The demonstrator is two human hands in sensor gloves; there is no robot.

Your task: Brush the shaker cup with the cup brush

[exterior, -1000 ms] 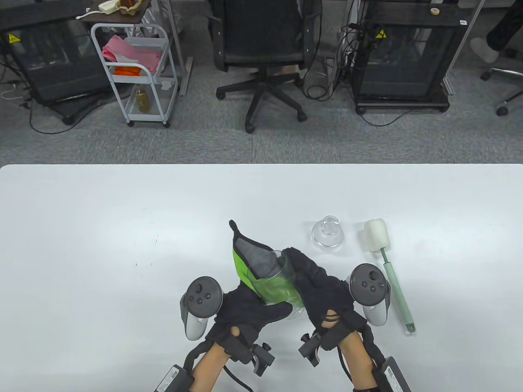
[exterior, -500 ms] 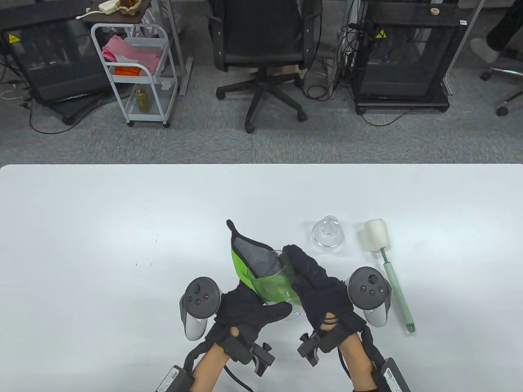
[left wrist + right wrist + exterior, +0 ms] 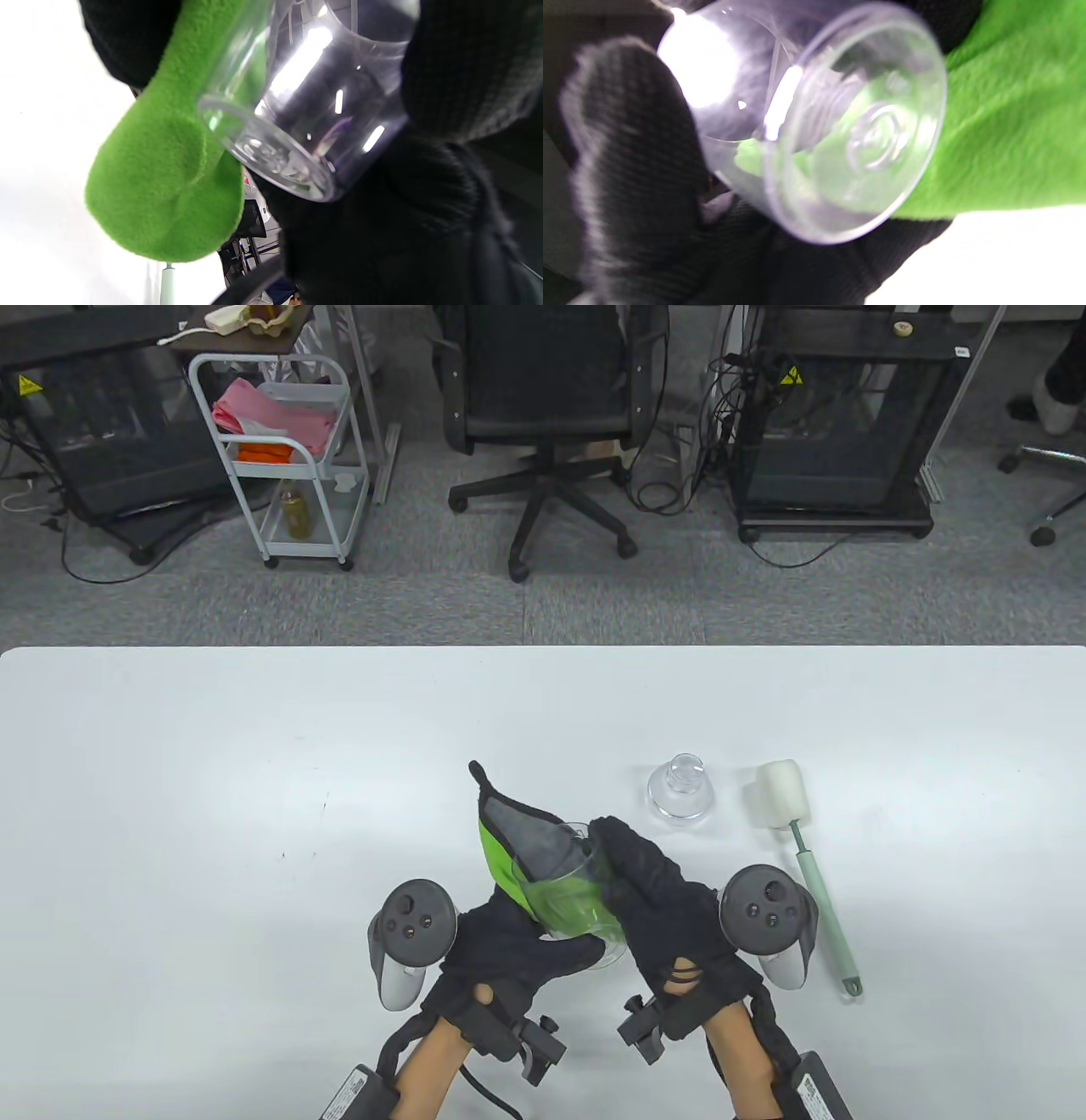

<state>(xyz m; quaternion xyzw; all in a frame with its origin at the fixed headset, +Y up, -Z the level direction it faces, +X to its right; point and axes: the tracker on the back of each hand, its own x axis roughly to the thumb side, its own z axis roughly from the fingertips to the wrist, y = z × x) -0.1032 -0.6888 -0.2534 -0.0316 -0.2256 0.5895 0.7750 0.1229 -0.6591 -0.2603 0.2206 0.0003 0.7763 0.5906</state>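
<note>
Shaker cup (image 3: pixel 570 899), clear, tilted, lifted off desk (image 3: pixel 212 780) between your two hands. Your left hand (image 3: pixel 513 946) grips green-and-grey cloth (image 3: pixel 517 848) against cup's left side; your right hand (image 3: pixel 657 908) wraps cup from right, fingers closed over wall. Cup brush (image 3: pixel 802 848) lies on desk just beyond right hand's outer side, sponge head away from you. Clear lid (image 3: pixel 679 793) forward of right hand, beside sponge head.

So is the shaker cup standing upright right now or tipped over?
Tipped: both hands hold the shaker cup off the table, mouth pointing away, its base facing the right wrist camera.
</note>
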